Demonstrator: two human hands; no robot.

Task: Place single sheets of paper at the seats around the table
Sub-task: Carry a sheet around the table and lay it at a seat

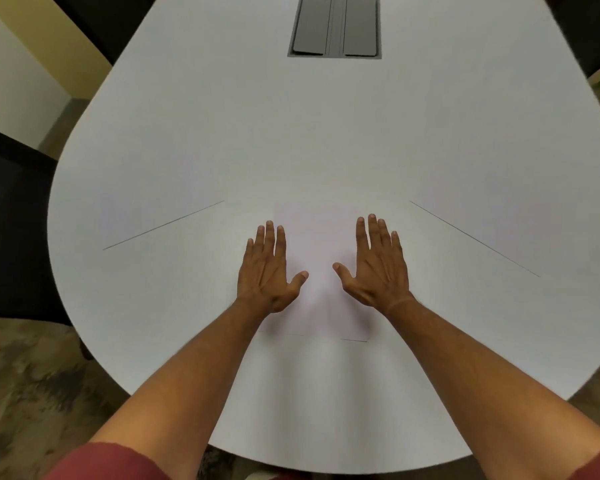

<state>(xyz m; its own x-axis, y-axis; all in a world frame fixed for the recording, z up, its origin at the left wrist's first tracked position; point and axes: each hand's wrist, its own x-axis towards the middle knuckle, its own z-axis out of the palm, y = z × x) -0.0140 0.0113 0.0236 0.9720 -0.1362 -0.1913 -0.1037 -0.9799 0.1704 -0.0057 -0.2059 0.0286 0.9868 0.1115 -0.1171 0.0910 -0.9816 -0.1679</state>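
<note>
A white sheet of paper (321, 247) lies flat on the white table (291, 133), near the rounded near end. It is hard to tell from the tabletop; only its faint edges show. My left hand (267, 271) rests flat on the sheet's left side, fingers spread. On the sheet's right side lies my right hand (374, 265), also flat with fingers apart. Two more white sheets lie on the table, one at the left (146, 209) and one at the right (492, 223), each marked by a thin dark edge line.
A grey double-lid cable hatch (335, 26) is set into the table's middle at the far end. Dark chairs stand at the left (11, 220) and at the far corners. Patterned carpet (25, 393) shows below the table's left edge.
</note>
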